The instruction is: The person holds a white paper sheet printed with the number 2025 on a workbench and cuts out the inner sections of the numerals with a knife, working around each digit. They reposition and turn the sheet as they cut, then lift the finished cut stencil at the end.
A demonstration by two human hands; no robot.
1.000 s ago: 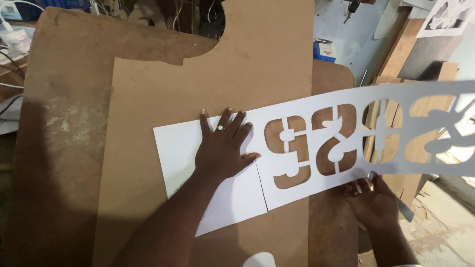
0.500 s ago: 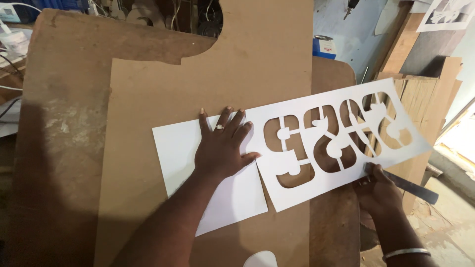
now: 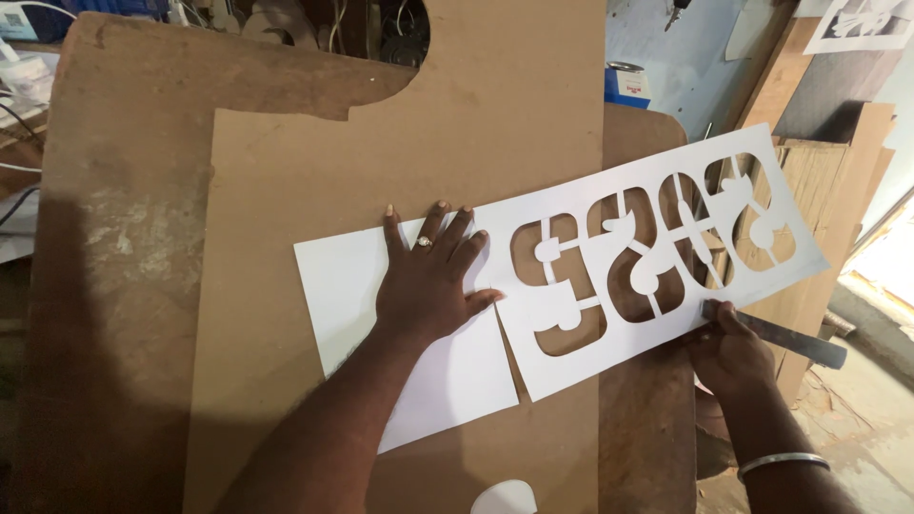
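from the head view, the left hand (image 3: 428, 286) lies flat with fingers spread, pressing a white sheet (image 3: 362, 295) onto the brown board (image 3: 286, 190), a ring on one finger. at its 3 o'clock the white cut-out stencil (image 3: 657, 257) runs up toward 2 o'clock, overhanging the board's edge. the right hand (image 3: 728, 347) grips the stencil's lower edge, closed around a dark flat tool (image 3: 790, 338).

A small blue and white box (image 3: 626, 86) stands at the counter's far edge. A white sheet with black shapes (image 3: 864, 21) hangs top right.
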